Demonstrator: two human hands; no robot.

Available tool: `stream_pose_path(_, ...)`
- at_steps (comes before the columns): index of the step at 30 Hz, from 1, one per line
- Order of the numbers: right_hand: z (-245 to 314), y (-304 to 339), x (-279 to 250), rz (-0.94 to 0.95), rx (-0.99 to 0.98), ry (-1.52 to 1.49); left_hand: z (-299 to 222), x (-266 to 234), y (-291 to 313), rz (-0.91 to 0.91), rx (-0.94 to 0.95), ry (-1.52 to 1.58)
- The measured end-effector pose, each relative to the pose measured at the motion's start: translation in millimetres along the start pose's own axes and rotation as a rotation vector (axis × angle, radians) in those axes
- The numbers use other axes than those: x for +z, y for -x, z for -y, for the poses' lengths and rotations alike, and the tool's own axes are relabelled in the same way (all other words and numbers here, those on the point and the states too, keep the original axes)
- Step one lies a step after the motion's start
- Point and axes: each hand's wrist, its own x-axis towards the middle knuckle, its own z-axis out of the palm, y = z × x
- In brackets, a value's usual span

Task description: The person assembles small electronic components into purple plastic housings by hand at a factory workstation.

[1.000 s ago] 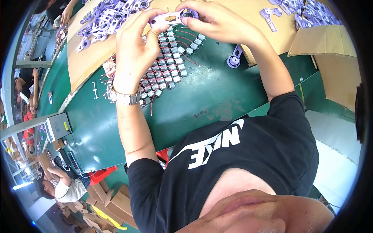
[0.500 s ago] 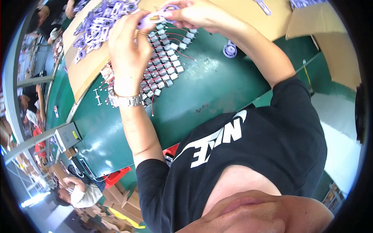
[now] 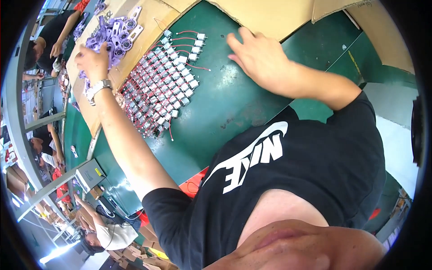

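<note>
As your left hand (image 3: 92, 64) touched parts (image 3: 120, 39), grip unclear, your right hand (image 3: 261, 60) spread loosely.
Motors (image 3: 181, 67) lay rowed, likely for access.

Counter (image 3: 211, 117): green, shiny, scuffed in places
Motors (image 3: 166, 76): silver, red-wired, set in slanting rows
Cardboard (image 3: 91, 113): flat, beneath purple parts (image 3: 120, 41)

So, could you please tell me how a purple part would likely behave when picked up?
A purple part is probably stiff, since it looks like moulded plastic. Its slim, open frame suggests it's light. It may snag, as such parts lie jumbled.
</note>
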Motion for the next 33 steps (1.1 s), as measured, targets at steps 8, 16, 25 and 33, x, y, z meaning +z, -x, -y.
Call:
stream_pose_path(8, -8, 20, 23, -0.085, 0.035, -0.175, -165, -99, 81, 0.698, 0.181, 0.884)
stream_pose_path(16, 16, -74, 21, -0.338, -0.335, -0.898, -144, -100, 110, 0.964, -0.290, 1.941)
stream_pose_path(25, 10, -115, 50, -0.011, -0.734, -0.327, -80, -81, 110, 0.786, -0.491, 2.118)
stream_pose_path(33, 4, -121, 54, -0.013, -0.649, -0.636, -80, -78, 109, 0.525, -0.670, 1.890)
